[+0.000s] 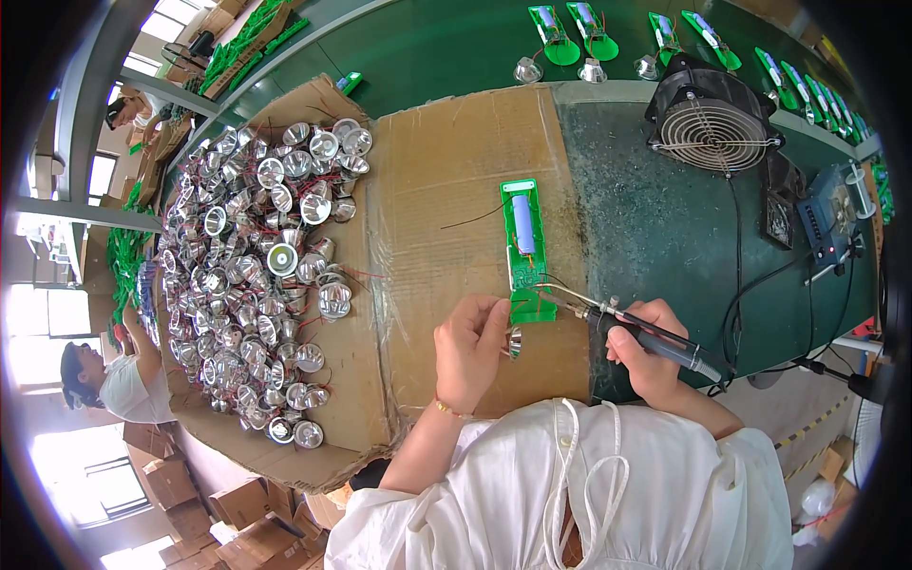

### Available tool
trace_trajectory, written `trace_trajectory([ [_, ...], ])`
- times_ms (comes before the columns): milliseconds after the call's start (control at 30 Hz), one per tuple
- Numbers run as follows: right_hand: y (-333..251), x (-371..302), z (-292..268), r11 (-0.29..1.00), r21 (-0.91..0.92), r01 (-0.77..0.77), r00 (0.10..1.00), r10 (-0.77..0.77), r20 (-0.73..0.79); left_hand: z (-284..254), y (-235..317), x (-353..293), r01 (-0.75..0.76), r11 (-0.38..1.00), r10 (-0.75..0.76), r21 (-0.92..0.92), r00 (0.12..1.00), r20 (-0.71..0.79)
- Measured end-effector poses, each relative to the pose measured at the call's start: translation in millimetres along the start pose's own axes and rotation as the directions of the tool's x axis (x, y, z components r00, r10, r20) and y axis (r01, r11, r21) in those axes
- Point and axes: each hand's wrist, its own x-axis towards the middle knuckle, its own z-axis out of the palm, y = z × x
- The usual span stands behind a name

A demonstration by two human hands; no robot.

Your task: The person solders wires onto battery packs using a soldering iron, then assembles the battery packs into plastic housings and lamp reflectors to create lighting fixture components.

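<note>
A green plastic housing lies lengthwise on the cardboard in front of me. It carries a lilac cylindrical battery, a small circuit board and thin wires. At its near end, my left hand pinches a silver lamp reflector, seen edge-on and partly behind the fingers. My right hand is closed round a soldering iron with a thin feed tube along it. The iron's tip points left at the housing's near end; whether it touches a wire is too small to tell.
A cardboard box heaped with silver reflectors stands at left. On the right are a black fan with a wire guard and a blue soldering station with cables. Several green housings line the back. Two people sit at far left.
</note>
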Motion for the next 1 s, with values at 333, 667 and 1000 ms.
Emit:
trace_trajectory([
  [333,1,-4,-3,0.998,-0.03,0.061,0.998,-0.06,0.022,4,-2,1,-0.004,1.0,0.004,-0.019,1.0,-0.026],
  [667,0,-5,-6,0.994,-0.067,0.092,0.992,-0.086,0.091,6,-5,2,-0.033,0.999,0.034,0.028,0.999,-0.033],
  [1000,-1,-8,-3,0.992,-0.01,0.128,0.986,-0.126,0.112,8,-5,-1,-0.044,0.997,0.046,0.057,0.998,-0.039],
])
